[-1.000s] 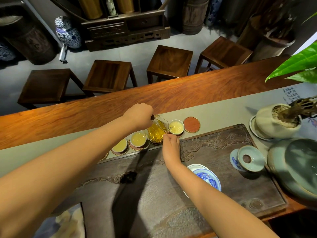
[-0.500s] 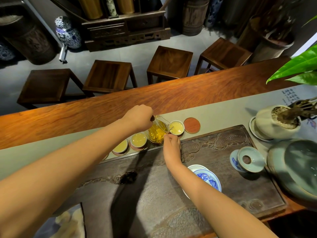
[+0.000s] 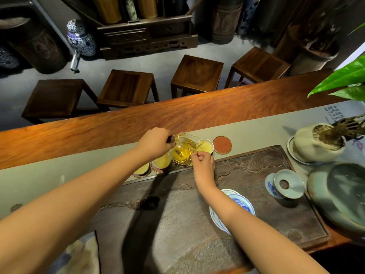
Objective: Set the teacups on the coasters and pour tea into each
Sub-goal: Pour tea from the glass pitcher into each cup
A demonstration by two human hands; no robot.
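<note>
I judged the pouring step nearly done: my left hand (image 3: 156, 142) was closed on the dark handle of the glass pitcher (image 3: 182, 152), tipped with its spout over the rightmost cup (image 3: 205, 146), which looked full of pale tea. My right hand (image 3: 202, 162) sat just near of that cup, fingers pinched at its rim or at the pitcher's lip; I could not tell which. Two filled cups (image 3: 163, 164) lay below my left hand, toward me. Just right of the poured cup, a red coaster (image 3: 222, 145) lay bare, close beyond my right hand. The next move, I reckoned, called for levelling the pitcher without dripping, then finding a cup for that coaster; I saw no spare one.
</note>
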